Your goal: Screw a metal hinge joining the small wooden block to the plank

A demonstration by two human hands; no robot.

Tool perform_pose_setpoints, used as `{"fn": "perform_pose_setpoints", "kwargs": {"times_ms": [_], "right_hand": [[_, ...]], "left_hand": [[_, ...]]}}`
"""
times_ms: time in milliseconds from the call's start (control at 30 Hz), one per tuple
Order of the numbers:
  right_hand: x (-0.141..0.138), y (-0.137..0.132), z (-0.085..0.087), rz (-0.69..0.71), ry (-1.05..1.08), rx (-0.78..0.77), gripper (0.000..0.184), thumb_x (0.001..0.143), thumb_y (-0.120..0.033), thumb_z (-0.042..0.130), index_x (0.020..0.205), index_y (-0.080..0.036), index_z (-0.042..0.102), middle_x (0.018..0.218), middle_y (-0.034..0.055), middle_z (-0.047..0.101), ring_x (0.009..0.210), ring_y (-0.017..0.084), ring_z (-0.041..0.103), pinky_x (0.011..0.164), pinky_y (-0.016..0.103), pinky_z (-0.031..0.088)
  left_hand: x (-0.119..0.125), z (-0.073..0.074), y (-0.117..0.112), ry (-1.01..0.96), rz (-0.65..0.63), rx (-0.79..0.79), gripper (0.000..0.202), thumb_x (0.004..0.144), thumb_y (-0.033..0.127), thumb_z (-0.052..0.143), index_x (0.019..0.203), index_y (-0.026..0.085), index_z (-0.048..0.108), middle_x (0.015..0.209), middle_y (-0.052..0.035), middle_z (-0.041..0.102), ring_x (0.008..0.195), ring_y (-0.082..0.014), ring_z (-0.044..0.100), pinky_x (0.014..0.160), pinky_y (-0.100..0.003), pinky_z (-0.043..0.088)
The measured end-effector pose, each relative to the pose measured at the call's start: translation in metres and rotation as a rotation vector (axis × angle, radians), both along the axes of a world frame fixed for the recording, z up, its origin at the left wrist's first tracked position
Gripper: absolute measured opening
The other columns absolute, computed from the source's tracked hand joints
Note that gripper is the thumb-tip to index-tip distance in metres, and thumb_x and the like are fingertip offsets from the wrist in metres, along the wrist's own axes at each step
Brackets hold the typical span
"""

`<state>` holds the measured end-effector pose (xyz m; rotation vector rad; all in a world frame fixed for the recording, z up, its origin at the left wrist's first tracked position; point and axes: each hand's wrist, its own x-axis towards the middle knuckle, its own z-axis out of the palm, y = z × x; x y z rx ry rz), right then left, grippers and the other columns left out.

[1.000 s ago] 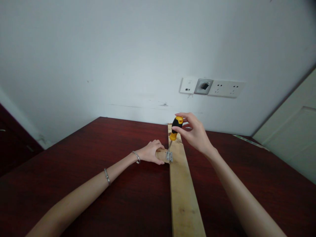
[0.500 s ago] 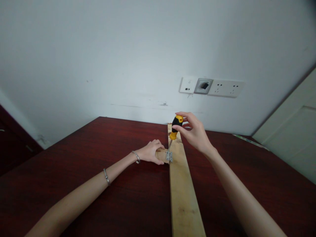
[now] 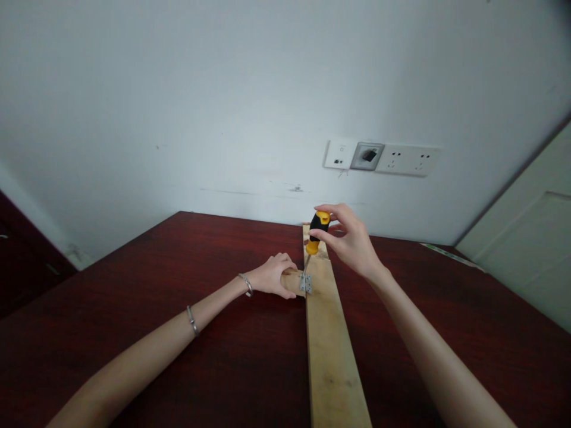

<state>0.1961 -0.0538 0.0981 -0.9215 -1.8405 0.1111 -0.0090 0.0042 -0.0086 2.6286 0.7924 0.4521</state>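
My left hand grips a short wooden block from its left side, thumb on the near edge and fingers on the far edge. The block butts against the left side of a long wooden plank. A small metal hinge lies across the joint between the two. In my right hand is a screwdriver with a yellow and black handle, held by thumb and fingertips. Its shaft leans down to the left, and the tip meets the hinge's left leaf. Any screw under the tip is too small to make out.
The plank lies on a dark red wooden table, reaching to its far edge at the wall. Sockets and a switch panel sit on the wall. A thin patterned strip lies at the table's far right, near a pale door.
My right hand and the screwdriver handle have shifted very slightly left. My left hand, the block and the plank stay in place.
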Motion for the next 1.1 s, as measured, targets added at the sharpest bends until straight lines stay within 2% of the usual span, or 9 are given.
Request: {"fn": "perform_pose_setpoints", "kwargs": {"times_ms": [167, 267, 400, 533, 700, 833, 967, 1100], "right_hand": [[-0.002, -0.007, 0.005, 0.003, 0.012, -0.016, 0.030, 0.082, -0.033, 0.064, 0.110, -0.026, 0.062, 0.105, 0.0059, 0.056, 0.095, 0.020, 0.058, 0.070, 0.033, 0.058], [-0.001, -0.010, 0.007, -0.004, -0.006, -0.018, 0.034, 0.082, -0.028, 0.060, 0.116, -0.026, 0.061, 0.107, 0.0070, 0.053, 0.093, 0.020, 0.059, 0.068, 0.034, 0.058], [0.001, -0.009, 0.007, 0.016, -0.091, 0.016, 0.044, 0.082, -0.023, 0.057, 0.126, -0.029, 0.056, 0.122, 0.0081, 0.055, 0.099, 0.022, 0.059, 0.080, 0.040, 0.057], [0.003, -0.004, 0.004, -0.003, -0.140, 0.018, 0.047, 0.085, -0.027, 0.059, 0.131, -0.031, 0.052, 0.118, 0.0062, 0.064, 0.096, 0.023, 0.062, 0.085, 0.044, 0.054], [0.000, 0.001, -0.002, 0.094, -0.050, 0.020, 0.040, 0.085, -0.031, 0.061, 0.124, -0.031, 0.054, 0.119, 0.0052, 0.061, 0.108, 0.023, 0.059, 0.091, 0.042, 0.054], [-0.002, -0.002, 0.000, 0.125, -0.025, 0.003, 0.029, 0.083, -0.030, 0.062, 0.113, -0.029, 0.060, 0.110, 0.0053, 0.059, 0.102, 0.022, 0.059, 0.087, 0.042, 0.056], [0.000, -0.008, 0.005, 0.123, -0.092, -0.014, 0.043, 0.083, -0.020, 0.053, 0.125, -0.031, 0.055, 0.117, 0.0075, 0.053, 0.107, 0.022, 0.057, 0.082, 0.040, 0.059], [0.000, -0.008, 0.006, 0.118, -0.138, -0.001, 0.053, 0.083, -0.014, 0.051, 0.132, -0.033, 0.049, 0.122, 0.0070, 0.056, 0.111, 0.023, 0.056, 0.087, 0.042, 0.057]], "left_hand": [[0.000, 0.000, 0.000, -0.010, -0.004, 0.002, 0.060, 0.057, 0.043, 0.083, 0.107, 0.019, 0.060, 0.103, -0.0059, 0.052, 0.099, -0.0254, 0.048, 0.089, -0.039, 0.040], [0.000, 0.000, 0.000, -0.015, -0.001, -0.004, 0.060, 0.057, 0.044, 0.083, 0.106, 0.019, 0.060, 0.103, -0.0061, 0.052, 0.099, -0.0256, 0.049, 0.088, -0.039, 0.040], [0.000, -0.001, 0.000, -0.029, -0.006, -0.012, 0.059, 0.057, 0.043, 0.082, 0.106, 0.020, 0.060, 0.103, -0.0057, 0.053, 0.099, -0.0257, 0.049, 0.089, -0.040, 0.040], [0.000, -0.002, 0.000, -0.032, -0.007, -0.011, 0.059, 0.056, 0.042, 0.083, 0.107, 0.020, 0.060, 0.103, -0.0057, 0.052, 0.099, -0.0256, 0.048, 0.089, -0.040, 0.040], [0.000, -0.001, -0.001, -0.041, -0.009, -0.010, 0.060, 0.057, 0.041, 0.083, 0.107, 0.019, 0.060, 0.104, -0.0066, 0.052, 0.099, -0.0255, 0.049, 0.089, -0.040, 0.041], [0.000, -0.002, -0.001, -0.069, -0.009, -0.046, 0.059, 0.055, 0.036, 0.084, 0.106, 0.018, 0.060, 0.101, -0.0050, 0.050, 0.095, -0.0228, 0.051, 0.087, -0.037, 0.043], [0.000, -0.004, -0.001, -0.113, -0.031, -0.110, 0.059, 0.056, 0.034, 0.083, 0.107, 0.017, 0.059, 0.100, -0.0038, 0.049, 0.091, -0.0197, 0.053, 0.086, -0.034, 0.046], [-0.001, -0.004, -0.001, -0.115, -0.032, -0.121, 0.058, 0.056, 0.033, 0.084, 0.106, 0.017, 0.058, 0.100, -0.0039, 0.050, 0.090, -0.0195, 0.054, 0.085, -0.034, 0.047]]}}
